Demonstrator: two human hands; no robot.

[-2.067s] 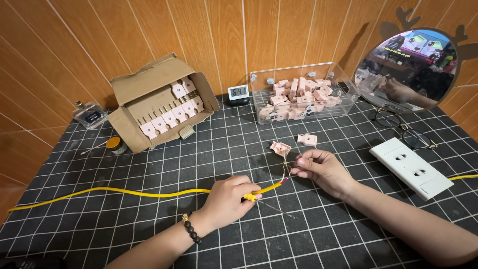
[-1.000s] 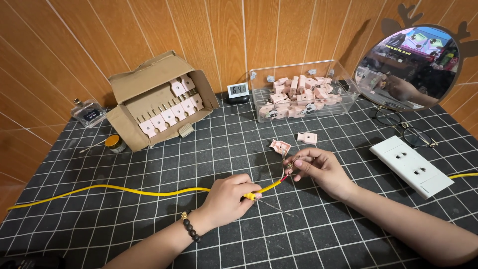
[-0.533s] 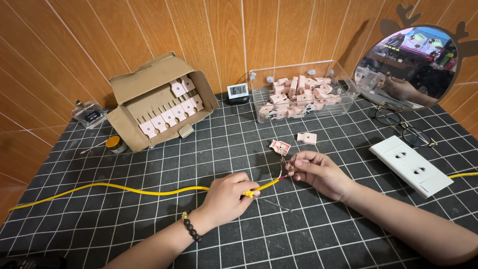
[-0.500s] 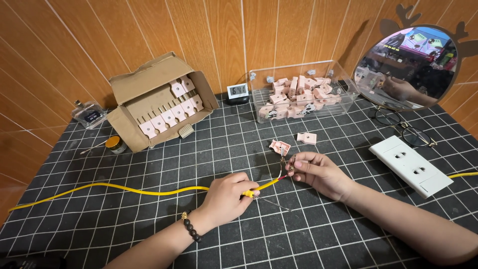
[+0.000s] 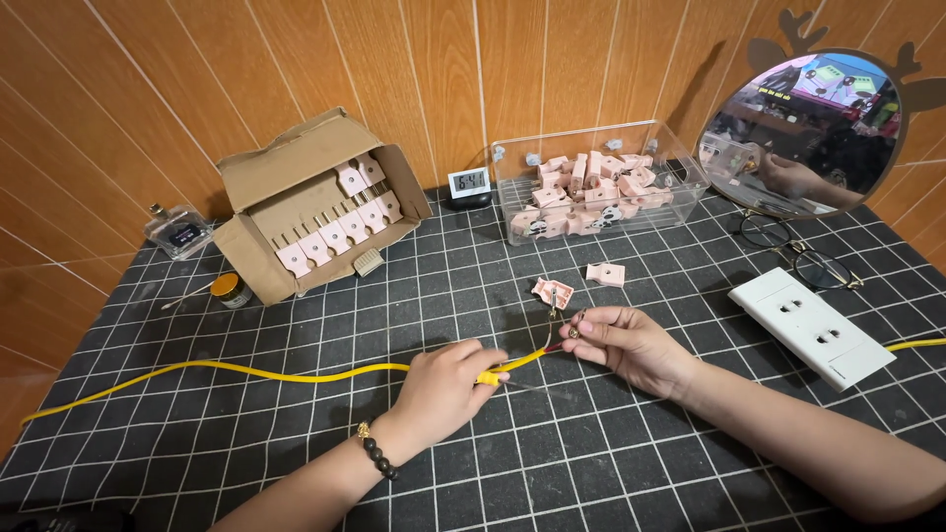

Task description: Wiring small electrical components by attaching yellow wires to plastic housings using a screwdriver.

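Note:
A yellow cable (image 5: 246, 374) runs across the black gridded mat from the far left. My left hand (image 5: 443, 389) grips it near its stripped end. My right hand (image 5: 631, 345) pinches the bare wire strands (image 5: 570, 330) that stick out of that end, just to the right of my left hand. A pink plastic connector (image 5: 552, 292) lies on the mat right behind the wire ends, and a second pink connector (image 5: 604, 273) lies a little farther back.
An open cardboard box (image 5: 315, 202) with rows of pink connectors stands back left. A clear bin (image 5: 591, 182) of pink connectors stands at the back, next to a small digital clock (image 5: 469, 183). A white wall socket (image 5: 810, 325), eyeglasses (image 5: 788, 251) and a round mirror (image 5: 813, 133) are on the right.
My right hand's fingers have shifted slightly on the wire strands. My left hand and the cable stay where they were.

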